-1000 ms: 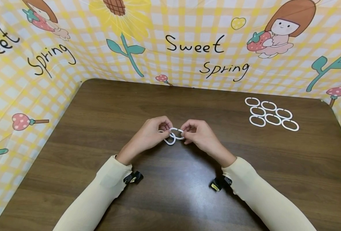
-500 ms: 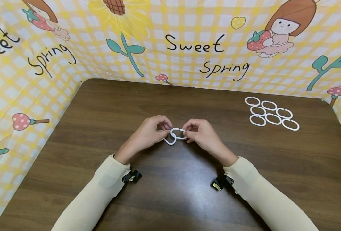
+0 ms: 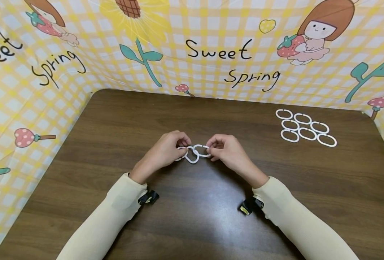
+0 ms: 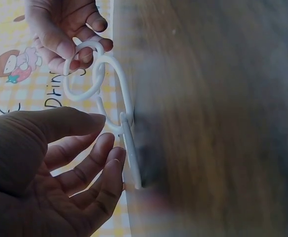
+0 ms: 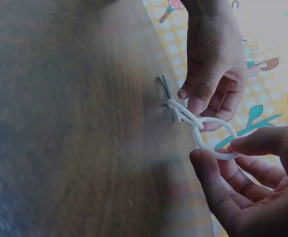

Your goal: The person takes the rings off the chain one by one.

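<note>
Three white oval split rings are linked into a short chain between the hands. In the head view the right hand (image 3: 223, 150) pinches the outer end of the right-hand ring (image 3: 201, 145) between thumb and fingers. That ring passes through the middle ring (image 3: 193, 161), which hangs tilted. A third ring (image 4: 132, 158) is linked to the middle one and is partly covered by the left hand in the head view. The left hand (image 3: 171, 146) is at the chain's left side. Its thumb tip is close to the middle ring, with a gap between thumb and fingers in the left wrist view.
Several loose white rings (image 3: 307, 134) lie in a cluster on the far right of the brown wooden table (image 3: 195, 224). A yellow checked cloth (image 3: 205, 21) with printed drawings stands along the table's back and left edges. Small black wrist cameras (image 3: 148, 197) sit at both cuffs.
The left hand has slid slightly left, off the joint of two rings, and more of the middle ring shows. The right hand has drawn its ring a little to the right.
</note>
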`<move>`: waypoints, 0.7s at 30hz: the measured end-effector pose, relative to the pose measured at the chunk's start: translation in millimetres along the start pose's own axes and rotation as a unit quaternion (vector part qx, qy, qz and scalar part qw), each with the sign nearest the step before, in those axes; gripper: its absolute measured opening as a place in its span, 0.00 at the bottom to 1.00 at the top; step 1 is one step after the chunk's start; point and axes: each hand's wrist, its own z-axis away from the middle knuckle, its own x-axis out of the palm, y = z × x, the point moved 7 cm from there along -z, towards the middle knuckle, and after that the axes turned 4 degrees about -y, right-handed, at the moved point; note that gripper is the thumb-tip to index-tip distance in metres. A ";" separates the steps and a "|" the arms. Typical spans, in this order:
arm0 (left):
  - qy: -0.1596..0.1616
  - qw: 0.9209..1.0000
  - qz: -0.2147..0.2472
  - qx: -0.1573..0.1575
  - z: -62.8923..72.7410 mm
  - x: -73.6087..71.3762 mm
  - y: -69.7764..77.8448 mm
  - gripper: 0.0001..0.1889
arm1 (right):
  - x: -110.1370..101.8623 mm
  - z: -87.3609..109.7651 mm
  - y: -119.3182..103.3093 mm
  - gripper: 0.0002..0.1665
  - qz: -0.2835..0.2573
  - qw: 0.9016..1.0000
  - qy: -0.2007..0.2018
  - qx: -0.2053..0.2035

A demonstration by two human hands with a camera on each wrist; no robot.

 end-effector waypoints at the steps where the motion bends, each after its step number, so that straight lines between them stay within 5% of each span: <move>1: -0.002 1.000 -0.002 0.002 -0.6 0.7 0.1 0.06 | -0.1 -0.1 0.3 0.08 0.000 1.000 0.000 0.000; 21: -0.023 1.000 -0.015 -0.011 -6.8 4.8 2.8 0.07 | -1.9 1.6 -1.6 0.08 -0.001 1.000 0.002 -0.005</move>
